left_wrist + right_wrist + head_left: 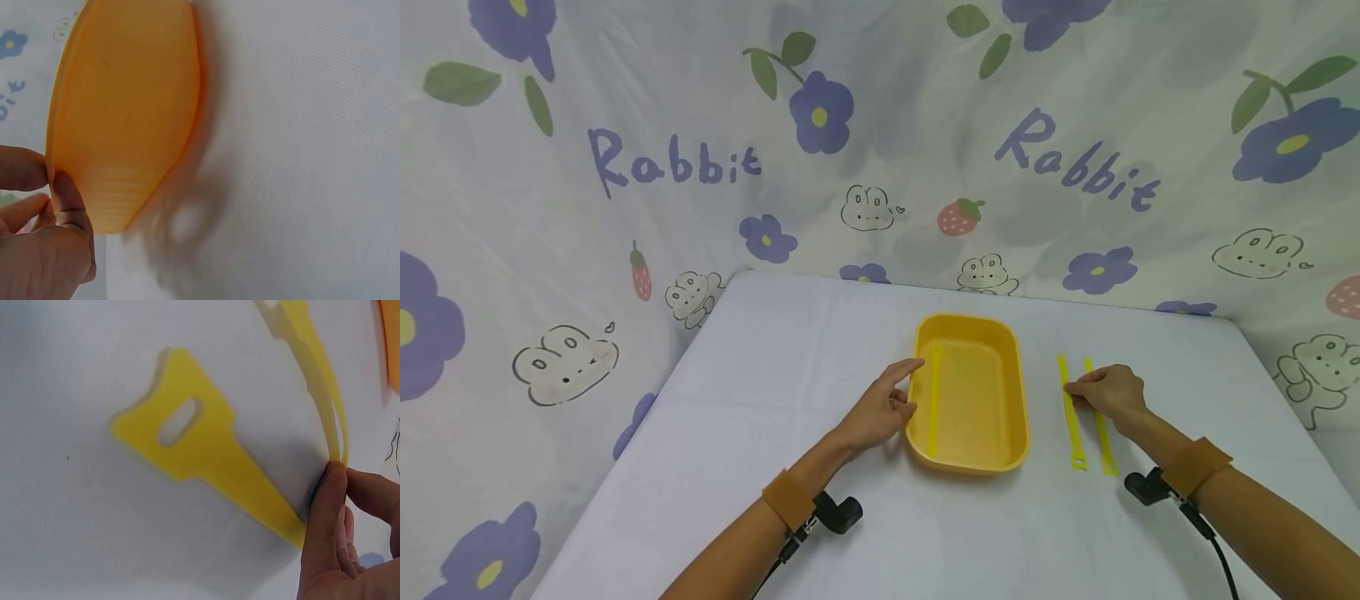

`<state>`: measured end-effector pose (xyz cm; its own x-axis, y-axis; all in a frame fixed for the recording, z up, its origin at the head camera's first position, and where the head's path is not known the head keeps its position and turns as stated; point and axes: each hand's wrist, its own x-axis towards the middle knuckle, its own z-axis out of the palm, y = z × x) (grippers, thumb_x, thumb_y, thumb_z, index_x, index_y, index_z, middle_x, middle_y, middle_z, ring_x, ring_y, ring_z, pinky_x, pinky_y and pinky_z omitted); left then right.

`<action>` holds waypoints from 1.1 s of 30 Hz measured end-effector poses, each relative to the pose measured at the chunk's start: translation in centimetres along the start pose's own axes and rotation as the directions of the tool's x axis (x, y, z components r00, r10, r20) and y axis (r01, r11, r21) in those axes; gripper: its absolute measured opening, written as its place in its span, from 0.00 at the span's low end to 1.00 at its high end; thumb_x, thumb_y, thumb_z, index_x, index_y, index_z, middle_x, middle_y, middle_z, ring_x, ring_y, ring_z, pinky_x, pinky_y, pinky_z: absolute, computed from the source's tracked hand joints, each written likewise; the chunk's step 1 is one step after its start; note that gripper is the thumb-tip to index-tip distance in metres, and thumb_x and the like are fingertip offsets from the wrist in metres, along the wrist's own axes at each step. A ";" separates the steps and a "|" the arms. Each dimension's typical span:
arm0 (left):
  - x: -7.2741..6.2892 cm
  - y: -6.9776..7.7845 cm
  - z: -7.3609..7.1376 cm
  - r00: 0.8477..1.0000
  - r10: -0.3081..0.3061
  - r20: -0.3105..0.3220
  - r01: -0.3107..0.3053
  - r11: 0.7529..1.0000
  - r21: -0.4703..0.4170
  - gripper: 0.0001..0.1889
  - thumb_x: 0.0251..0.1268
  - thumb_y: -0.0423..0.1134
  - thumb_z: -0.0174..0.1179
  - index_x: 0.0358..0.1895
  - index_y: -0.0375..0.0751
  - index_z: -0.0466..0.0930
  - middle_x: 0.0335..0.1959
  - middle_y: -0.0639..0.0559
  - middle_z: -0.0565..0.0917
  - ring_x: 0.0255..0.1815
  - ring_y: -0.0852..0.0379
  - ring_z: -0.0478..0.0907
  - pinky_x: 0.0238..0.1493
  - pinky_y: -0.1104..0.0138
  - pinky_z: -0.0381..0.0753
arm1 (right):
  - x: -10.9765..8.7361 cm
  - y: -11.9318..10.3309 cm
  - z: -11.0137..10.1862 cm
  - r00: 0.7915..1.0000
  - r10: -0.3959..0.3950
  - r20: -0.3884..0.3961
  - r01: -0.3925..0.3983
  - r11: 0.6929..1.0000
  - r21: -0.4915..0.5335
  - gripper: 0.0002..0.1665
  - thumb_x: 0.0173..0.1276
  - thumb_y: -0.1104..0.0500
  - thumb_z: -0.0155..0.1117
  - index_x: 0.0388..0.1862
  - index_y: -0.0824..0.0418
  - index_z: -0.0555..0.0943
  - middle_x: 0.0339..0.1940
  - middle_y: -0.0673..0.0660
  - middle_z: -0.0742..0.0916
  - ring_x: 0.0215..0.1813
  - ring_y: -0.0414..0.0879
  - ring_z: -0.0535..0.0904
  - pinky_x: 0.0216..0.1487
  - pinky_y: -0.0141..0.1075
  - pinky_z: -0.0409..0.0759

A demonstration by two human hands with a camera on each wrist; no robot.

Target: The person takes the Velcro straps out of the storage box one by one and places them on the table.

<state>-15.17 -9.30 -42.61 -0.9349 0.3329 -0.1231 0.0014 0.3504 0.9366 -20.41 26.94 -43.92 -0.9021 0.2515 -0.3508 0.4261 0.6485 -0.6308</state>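
Observation:
My left hand (877, 410) pinches the left rim of a yellow plastic tray (1017, 400); the left wrist view shows thumb and finger on either side of the rim (52, 134). Inside the tray, toward its left side, lies one flat yellow cable strap (935, 404). To the right of the tray, my right hand (1112, 392) pinches a second yellow strap (1072, 429) near its middle; in the right wrist view this strap (315, 353) bows up off the cloth. A third strap (200, 447), with a wide slotted end, lies flat beneath that hand.
A white cloth (760, 375) covers the table. Behind and to the left hangs a curtain (880, 125) printed with rabbits, flowers and strawberries. Each wrist wears a brown band (788, 500) with a small black camera (838, 512) and a cable.

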 end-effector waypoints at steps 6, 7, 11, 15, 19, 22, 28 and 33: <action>0.0 0.0 0.0 1.000 0.002 -0.003 -0.002 1.000 0.005 0.34 0.70 0.26 0.54 0.77 0.50 0.61 0.79 0.51 0.58 0.45 0.53 0.72 0.43 0.66 0.78 | 0.1 0.0 0.1 1.000 -0.009 -0.007 0.009 1.000 -0.008 0.21 0.65 0.54 0.71 0.45 0.71 0.81 0.26 0.54 0.89 0.26 0.41 0.85 0.33 0.32 0.77; 0.0 0.0 0.0 1.000 0.002 -0.004 -0.002 1.000 0.005 0.34 0.70 0.26 0.54 0.77 0.50 0.61 0.79 0.51 0.58 0.45 0.53 0.72 0.43 0.66 0.78 | 0.1 0.0 0.1 1.000 -0.013 -0.009 0.013 1.000 -0.011 0.21 0.65 0.54 0.71 0.45 0.71 0.81 0.26 0.54 0.90 0.26 0.41 0.85 0.33 0.32 0.77; 0.0 0.0 0.0 1.000 0.006 -0.006 -0.006 1.000 0.003 0.34 0.70 0.26 0.54 0.77 0.49 0.61 0.79 0.51 0.58 0.45 0.53 0.72 0.43 0.67 0.78 | 0.1 0.0 0.1 0.999 -0.028 -0.015 0.028 1.000 -0.014 0.21 0.65 0.54 0.71 0.45 0.71 0.81 0.27 0.55 0.90 0.27 0.41 0.85 0.32 0.32 0.78; 0.0 -0.1 0.0 1.000 0.007 -0.003 -0.007 1.000 0.000 0.34 0.70 0.26 0.54 0.77 0.49 0.61 0.79 0.51 0.58 0.45 0.53 0.73 0.43 0.67 0.78 | 0.1 0.0 0.1 0.999 -0.049 -0.014 0.049 0.999 -0.015 0.21 0.64 0.55 0.72 0.44 0.72 0.81 0.27 0.55 0.90 0.27 0.41 0.85 0.31 0.31 0.79; -0.1 0.0 0.0 1.000 0.010 -0.001 -0.010 1.000 -0.005 0.34 0.70 0.25 0.54 0.78 0.48 0.60 0.79 0.50 0.57 0.45 0.53 0.73 0.43 0.67 0.78 | 0.1 0.1 0.1 0.998 -0.062 -0.015 0.062 0.998 -0.021 0.20 0.64 0.55 0.72 0.43 0.71 0.81 0.28 0.56 0.90 0.27 0.41 0.86 0.31 0.31 0.80; -0.1 0.0 0.0 1.000 0.016 0.001 -0.016 1.000 -0.004 0.34 0.70 0.25 0.54 0.78 0.48 0.60 0.79 0.50 0.57 0.45 0.53 0.73 0.42 0.68 0.78 | 0.0 0.0 0.0 0.998 -0.064 -0.019 0.063 0.998 -0.022 0.21 0.64 0.55 0.72 0.43 0.71 0.80 0.29 0.57 0.90 0.27 0.42 0.86 0.31 0.31 0.80; -0.1 0.0 0.0 1.000 0.019 0.004 -0.019 1.000 -0.005 0.34 0.70 0.26 0.54 0.78 0.47 0.60 0.79 0.50 0.57 0.45 0.53 0.72 0.41 0.68 0.77 | -0.3 -0.3 -0.1 0.997 -0.072 -0.026 0.071 0.997 -0.040 0.22 0.63 0.53 0.73 0.44 0.70 0.79 0.28 0.58 0.90 0.28 0.42 0.85 0.30 0.32 0.77; -0.2 0.0 0.0 1.000 0.022 0.003 -0.022 1.000 -0.002 0.34 0.70 0.25 0.54 0.78 0.47 0.60 0.79 0.50 0.57 0.45 0.53 0.72 0.42 0.68 0.77 | -0.4 -0.3 -0.1 0.996 -0.084 -0.034 0.082 0.995 -0.052 0.24 0.63 0.52 0.73 0.46 0.70 0.79 0.31 0.59 0.90 0.29 0.44 0.85 0.30 0.32 0.77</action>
<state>-15.03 -9.41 -42.61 -0.9336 0.3431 -0.1036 0.0210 0.3411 0.9398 -20.20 26.77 -43.50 -0.9365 0.2199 -0.2730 0.3461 0.7032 -0.6210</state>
